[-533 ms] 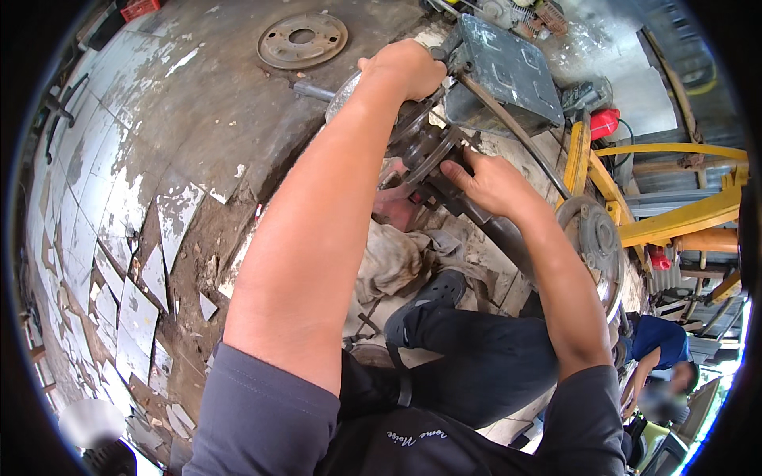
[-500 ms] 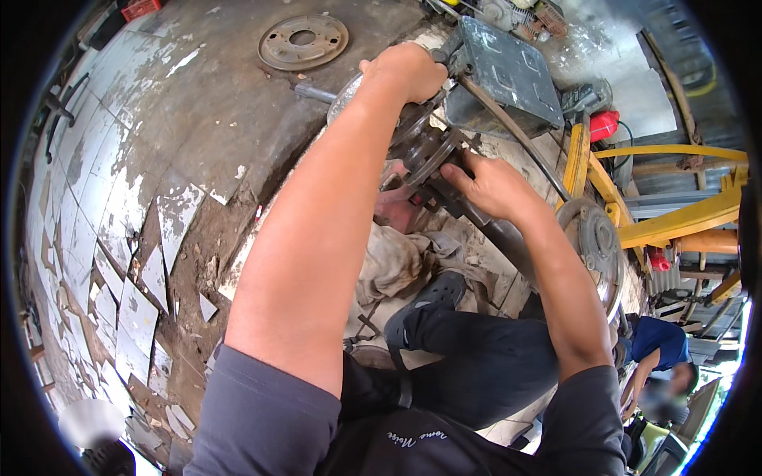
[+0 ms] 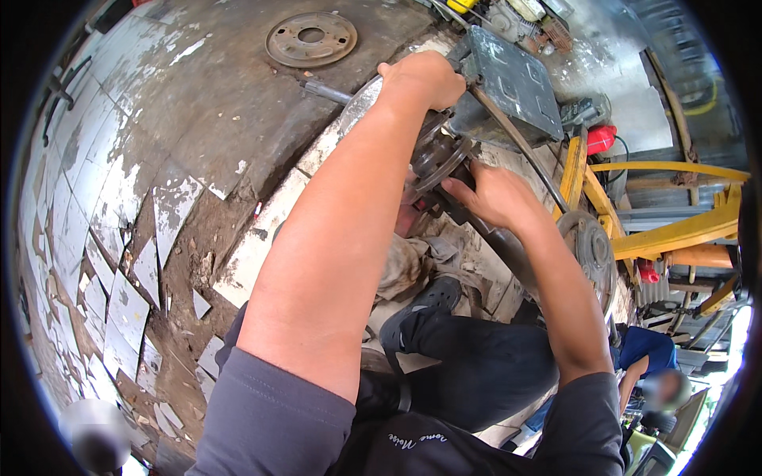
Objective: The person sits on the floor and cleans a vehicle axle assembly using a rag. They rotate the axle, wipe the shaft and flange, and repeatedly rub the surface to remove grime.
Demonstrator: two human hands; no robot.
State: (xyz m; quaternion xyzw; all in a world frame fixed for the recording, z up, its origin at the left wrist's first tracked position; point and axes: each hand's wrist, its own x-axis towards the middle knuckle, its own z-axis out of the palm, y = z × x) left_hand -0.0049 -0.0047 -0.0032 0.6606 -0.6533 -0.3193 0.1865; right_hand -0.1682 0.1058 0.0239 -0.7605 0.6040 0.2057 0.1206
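A greasy axle with round metal flanges (image 3: 437, 163) lies in front of me, its dark tube (image 3: 506, 247) slanting down to the right. My left hand (image 3: 425, 79) is curled closed over the flanges' far end; what its fingers hold is hidden. Right beside its knuckles is the upper end of a long metal bar (image 3: 520, 143), which slopes down to the right. Lower down, my right hand (image 3: 498, 194) wraps the axle beside a flange, thumb in front and the other fingers partly hidden behind. Another round hub plate (image 3: 589, 250) stands beyond my right forearm.
A dark metal box (image 3: 516, 83) stands behind the bar. To the right are yellow frame beams (image 3: 675, 230). A rusty round plate (image 3: 298, 51) lies on the floor. Broken tiles (image 3: 131, 317) cover the left. A stained cloth (image 3: 409, 262) lies under the axle. Another person (image 3: 647, 349) crouches at right.
My left hand and the bar's upper end have shifted slightly right and down. My right hand keeps its place on the axle. The whole view has moved a little.
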